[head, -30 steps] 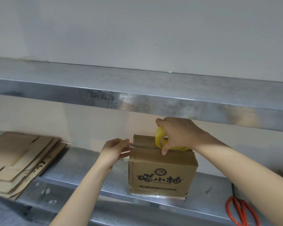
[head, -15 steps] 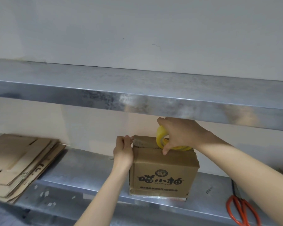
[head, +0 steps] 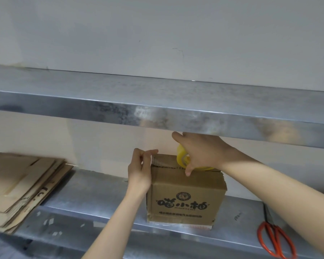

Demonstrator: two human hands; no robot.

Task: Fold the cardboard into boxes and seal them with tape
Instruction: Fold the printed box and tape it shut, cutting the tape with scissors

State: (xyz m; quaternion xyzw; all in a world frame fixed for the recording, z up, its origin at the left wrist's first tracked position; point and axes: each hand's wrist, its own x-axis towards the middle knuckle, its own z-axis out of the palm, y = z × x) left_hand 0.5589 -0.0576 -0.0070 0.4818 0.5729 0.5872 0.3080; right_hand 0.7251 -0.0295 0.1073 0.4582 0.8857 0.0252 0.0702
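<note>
Right grip [head: 200,152] around tape [head: 180,159] atop box [head: 185,191]

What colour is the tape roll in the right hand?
Yellow; the tape roll shows best in the head view.

Right hand [head: 204,152] gripping tape roll [head: 181,160] (yellow), left hand [head: 139,171] pinching box [head: 185,191]

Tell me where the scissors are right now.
The orange-handled scissors lie at the lower right of the head view, on the metal shelf, to the right of the cardboard box and apart from it.
</note>
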